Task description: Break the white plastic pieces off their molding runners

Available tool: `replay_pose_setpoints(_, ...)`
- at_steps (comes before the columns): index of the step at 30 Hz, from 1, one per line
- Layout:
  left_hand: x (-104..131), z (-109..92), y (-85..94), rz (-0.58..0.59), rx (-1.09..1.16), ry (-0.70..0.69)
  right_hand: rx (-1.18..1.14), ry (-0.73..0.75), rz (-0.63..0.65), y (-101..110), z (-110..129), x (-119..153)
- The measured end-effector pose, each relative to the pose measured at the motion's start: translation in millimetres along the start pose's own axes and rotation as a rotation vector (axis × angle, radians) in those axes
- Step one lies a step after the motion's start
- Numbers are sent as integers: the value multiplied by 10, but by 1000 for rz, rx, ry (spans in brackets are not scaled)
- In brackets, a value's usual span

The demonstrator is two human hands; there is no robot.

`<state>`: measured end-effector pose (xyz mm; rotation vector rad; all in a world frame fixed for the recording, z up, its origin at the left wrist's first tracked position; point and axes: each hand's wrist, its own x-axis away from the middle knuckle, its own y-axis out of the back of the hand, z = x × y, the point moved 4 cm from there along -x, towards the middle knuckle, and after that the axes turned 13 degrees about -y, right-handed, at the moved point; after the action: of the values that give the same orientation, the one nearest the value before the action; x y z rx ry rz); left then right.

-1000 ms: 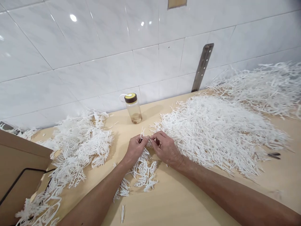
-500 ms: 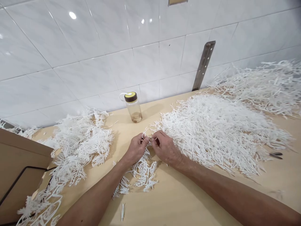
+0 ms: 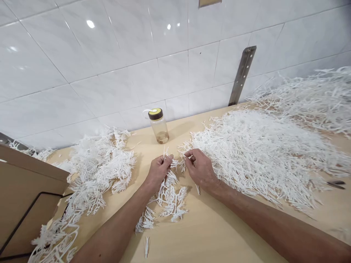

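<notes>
My left hand [image 3: 159,171] is closed in a pinch on a white branching strand [image 3: 174,163], whose frayed ends stick out past the thumb and above the fingers. Just to its right, my right hand [image 3: 201,170] has thumb and forefinger drawn together at the left edge of a large heap of white strands [image 3: 260,153]. Whatever sits between those fingertips is too small to make out. Below my left hand lies a small bunch of white branched strands [image 3: 174,202]. One short loose sprig [image 3: 147,247] rests nearer the front of the wooden table [image 3: 208,230].
A clear bottle [image 3: 160,128] with a yellow and black lid stands behind my hands. More white strands [image 3: 101,160] are piled on the left, beside a cardboard box [image 3: 30,197]. Dark metal snips [image 3: 336,184] lie at right. A metal bracket [image 3: 242,75] is against the tiled wall.
My hands have moved apart. The right has shifted right toward the heap, while the left keeps the strand, now more visible. The whole view has swung slightly left.
</notes>
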<state>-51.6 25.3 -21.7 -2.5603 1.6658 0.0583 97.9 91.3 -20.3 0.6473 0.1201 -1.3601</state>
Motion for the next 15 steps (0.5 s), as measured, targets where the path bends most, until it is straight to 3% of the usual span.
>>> replay_pose_setpoints(6,11,-99,-29,11,-196,-154,-83,109,124,-37,151,89)
replay_pose_setpoints(15,34,-133,-49,9,-271,-185,-24,168,126,-61,147,97)
